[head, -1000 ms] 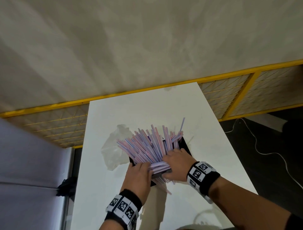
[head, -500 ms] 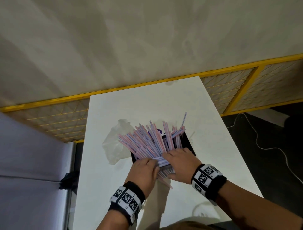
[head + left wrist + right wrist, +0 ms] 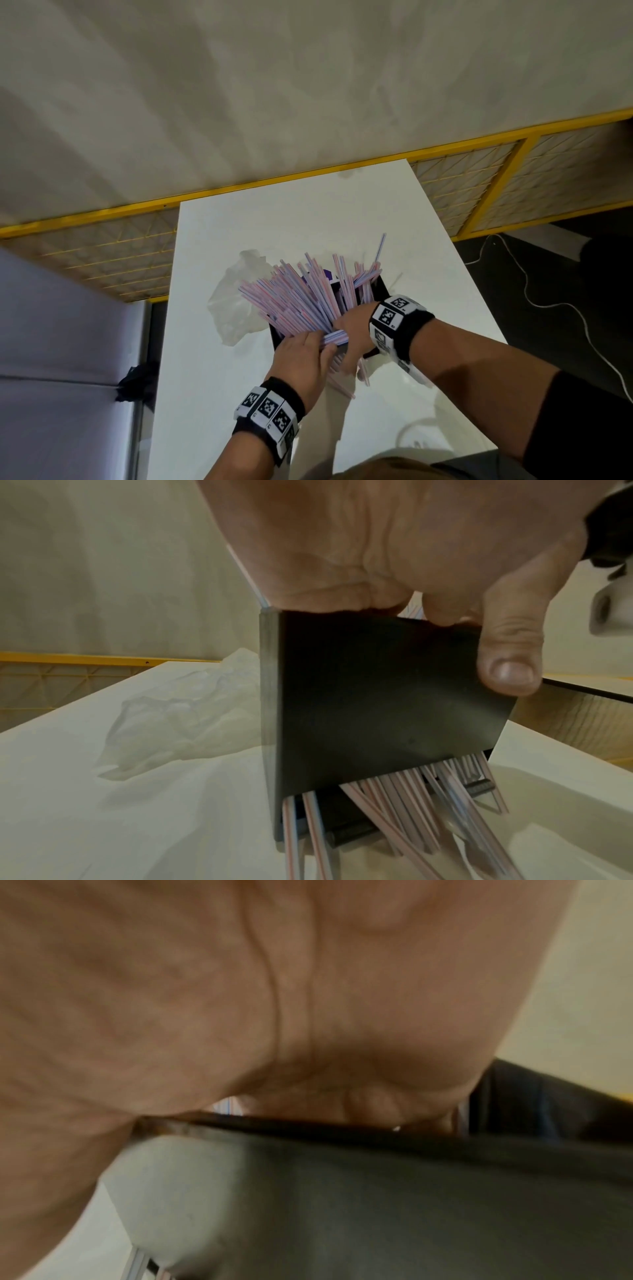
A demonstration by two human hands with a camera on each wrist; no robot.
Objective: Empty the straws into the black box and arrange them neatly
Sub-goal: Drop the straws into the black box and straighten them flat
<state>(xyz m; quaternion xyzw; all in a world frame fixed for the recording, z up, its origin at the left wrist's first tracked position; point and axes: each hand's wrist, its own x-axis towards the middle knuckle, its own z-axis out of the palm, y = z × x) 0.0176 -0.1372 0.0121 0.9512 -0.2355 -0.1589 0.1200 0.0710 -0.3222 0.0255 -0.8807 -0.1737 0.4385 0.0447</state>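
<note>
A heap of pink and blue striped straws (image 3: 294, 301) fans up and leftward out of the black box (image 3: 381, 290) in the middle of the white table (image 3: 308, 222). My left hand (image 3: 301, 356) grips the box's near wall (image 3: 377, 710), thumb pressed on the outside, fingers over the rim among the straw ends. Several straws (image 3: 394, 804) stick out under that wall toward me. My right hand (image 3: 352, 329) sits beside it, fingers curled down over the near rim (image 3: 342, 1129). The blurred right wrist view shows little more than palm and box wall.
A crumpled clear plastic bag (image 3: 236, 308) lies just left of the box. A purple thing (image 3: 327, 274) shows among the straws. Yellow mesh fencing (image 3: 479, 192) runs behind the table, a white cable (image 3: 548, 308) lies on the dark floor at right, a grey partition (image 3: 68, 342) stands left.
My right hand has turned from lying flat on the straw ends to reaching its fingers down over the near rim. The left hand stays at the near left corner.
</note>
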